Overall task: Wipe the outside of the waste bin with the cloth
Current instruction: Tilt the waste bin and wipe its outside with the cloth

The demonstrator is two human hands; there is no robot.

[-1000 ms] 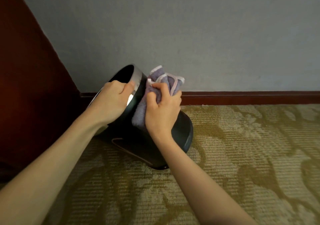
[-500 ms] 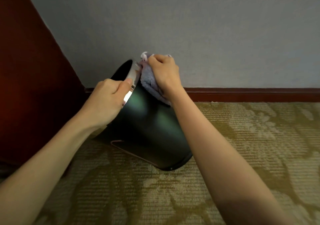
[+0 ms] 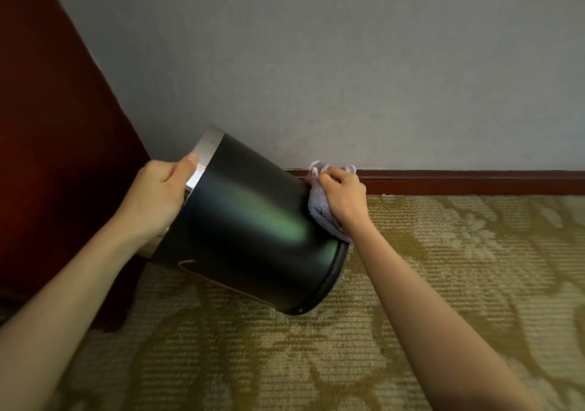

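Waste bin: glossy black, silver rim band, tipped with mouth toward 10 o'clock over patterned carpet. Left hand clamps the rim; right hand grips a bunched lilac cloth against the bin's side near its base, at 3 o'clock.

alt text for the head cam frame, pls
A right hand presses a lilac cloth against the base end of a tilted black waste bin, while the left hand grips its silver rim, above patterned carpet.

- Grey wall is filling the upper field.
- Dark red baseboard is running along its foot.
- Patterned olive carpet is covering the floor.
- Dark red panel is standing at left.
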